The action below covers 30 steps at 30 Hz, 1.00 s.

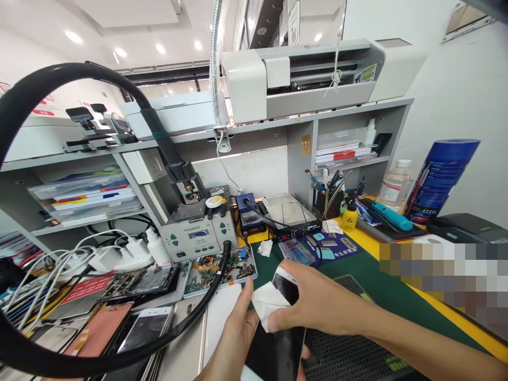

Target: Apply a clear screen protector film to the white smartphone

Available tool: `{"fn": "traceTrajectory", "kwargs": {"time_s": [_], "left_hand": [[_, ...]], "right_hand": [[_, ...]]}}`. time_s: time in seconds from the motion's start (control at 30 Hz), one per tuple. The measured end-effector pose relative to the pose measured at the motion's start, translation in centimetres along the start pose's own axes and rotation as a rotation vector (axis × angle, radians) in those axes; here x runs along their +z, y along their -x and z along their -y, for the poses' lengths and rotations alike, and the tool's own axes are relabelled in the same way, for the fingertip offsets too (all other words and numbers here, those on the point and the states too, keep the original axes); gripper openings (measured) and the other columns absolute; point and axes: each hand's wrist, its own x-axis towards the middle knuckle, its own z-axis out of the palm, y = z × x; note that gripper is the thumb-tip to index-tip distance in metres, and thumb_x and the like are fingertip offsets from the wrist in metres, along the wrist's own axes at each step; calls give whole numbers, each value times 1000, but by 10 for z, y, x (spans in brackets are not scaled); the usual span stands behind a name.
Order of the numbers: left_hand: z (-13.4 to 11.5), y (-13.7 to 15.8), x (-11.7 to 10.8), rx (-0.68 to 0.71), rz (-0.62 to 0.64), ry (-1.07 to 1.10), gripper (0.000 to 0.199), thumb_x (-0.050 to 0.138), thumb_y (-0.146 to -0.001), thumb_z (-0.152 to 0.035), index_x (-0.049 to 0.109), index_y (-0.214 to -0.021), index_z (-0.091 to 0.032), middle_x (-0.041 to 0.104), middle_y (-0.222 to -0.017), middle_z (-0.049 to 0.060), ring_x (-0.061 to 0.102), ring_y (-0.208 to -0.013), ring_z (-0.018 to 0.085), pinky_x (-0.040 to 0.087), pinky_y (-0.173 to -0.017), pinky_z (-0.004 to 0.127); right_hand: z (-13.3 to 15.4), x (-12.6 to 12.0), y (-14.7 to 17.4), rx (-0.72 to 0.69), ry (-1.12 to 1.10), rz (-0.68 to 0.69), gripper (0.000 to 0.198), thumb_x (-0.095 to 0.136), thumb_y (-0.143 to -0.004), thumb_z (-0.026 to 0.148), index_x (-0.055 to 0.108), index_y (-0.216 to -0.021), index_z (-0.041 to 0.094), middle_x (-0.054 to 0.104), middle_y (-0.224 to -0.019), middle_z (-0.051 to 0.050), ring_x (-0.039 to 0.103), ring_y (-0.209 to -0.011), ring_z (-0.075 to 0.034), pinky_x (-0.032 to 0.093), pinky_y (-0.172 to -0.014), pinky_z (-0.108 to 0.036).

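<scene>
Cradling a white phone [283,323] from below, the left hand [234,338] curls half-open around its edge, low above the green counter [381,288]. The right hand [317,304] pinches a folded white wipe [268,301] (fingers closed) against the dark screen.

Grey shelving [301,119] — white wall [456,95], ceiling lights [73,37]

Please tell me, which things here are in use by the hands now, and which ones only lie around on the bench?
In use: phone, held by the left hand; white wipe, pressed on it by the right hand.

Lying about: parts tray, yellow bottle, chargers, spare phones.
</scene>
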Motion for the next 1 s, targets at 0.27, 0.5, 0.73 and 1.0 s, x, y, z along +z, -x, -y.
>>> {"fn": "traceTrajectory", "kwargs": {"time_s": [0.27,0.5,0.73,1.0], "left_hand": [[4,4,5,-105,33,6,65,50,-95,-63,56,-144,-21,80,-101,15,79,-81,36,61,-75,45],[0,3,5,-27,-24,11,60,48,-99,-55,56,-146,-18,81,-100,14,79,-82,36,61,-77,45],[1,5,9,-114,21,87,71,51,-94,-65,58,-143,-15,80,-99,17,79,-82,38,61,-77,47],[3,7,11,-39,13,146,71,47,-94,-70,62,-137,-15,80,-95,16,78,-79,34,59,-78,46]], "right_hand": [[3,3,-5,-77,-50,-79,33,62,-95,50,59,-85,19,60,-80,1,53,-73,-16,38,-63,-26],[-2,-16,-9,14,-11,-34,62,60,-92,64,30,-57,23,23,-56,7,24,-54,-11,21,-50,-28],[-1,-32,-9,-16,22,-266,58,42,-102,64,60,-69,19,52,-62,2,46,-57,-14,33,-56,-27],[17,-36,15,178,135,250,70,38,-101,66,62,-59,16,55,-51,-1,50,-47,-11,42,-53,-24]]}}
